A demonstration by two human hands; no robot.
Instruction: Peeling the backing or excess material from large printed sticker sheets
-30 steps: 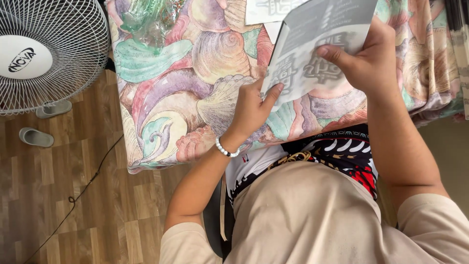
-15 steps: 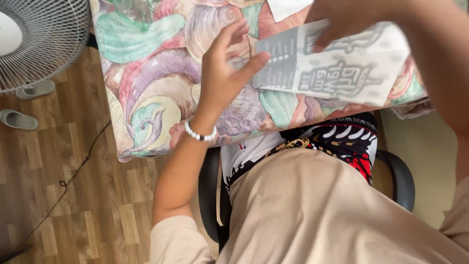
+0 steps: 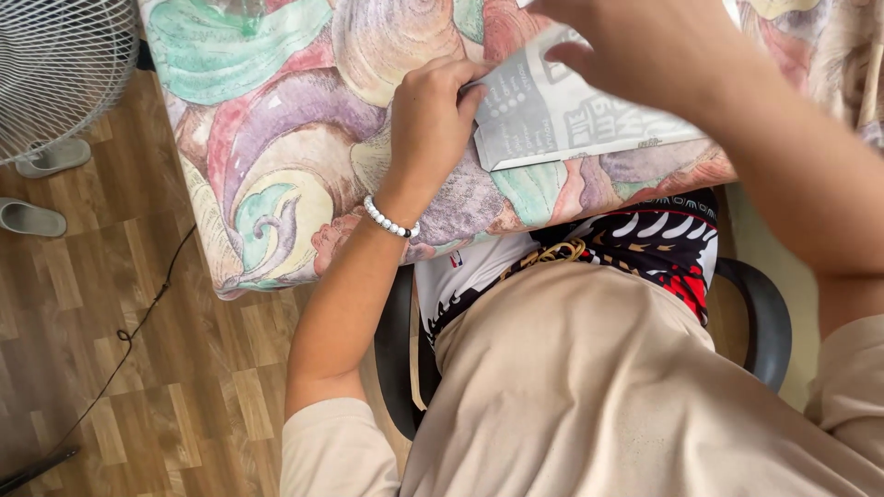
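A flat grey printed package (image 3: 571, 115) lies on a table covered by a cloth with a large shell pattern (image 3: 276, 120). My left hand (image 3: 433, 115), with a white bead bracelet at the wrist, grips the package's left edge between thumb and fingers. My right hand (image 3: 635, 46) rests on top of the package near the upper edge of the view, its fingers pressing down on it. My right forearm hides part of the package's right end.
A white standing fan (image 3: 55, 64) stands at the upper left on the wooden floor, with grey slippers (image 3: 32, 216) and a black cable (image 3: 138, 317) near it. I sit on a black chair (image 3: 769, 317) pulled up to the table's edge.
The package has come down from being held up to lying flat on the cloth. My left hand moved right and closed on its left edge; my right hand slid over its top.
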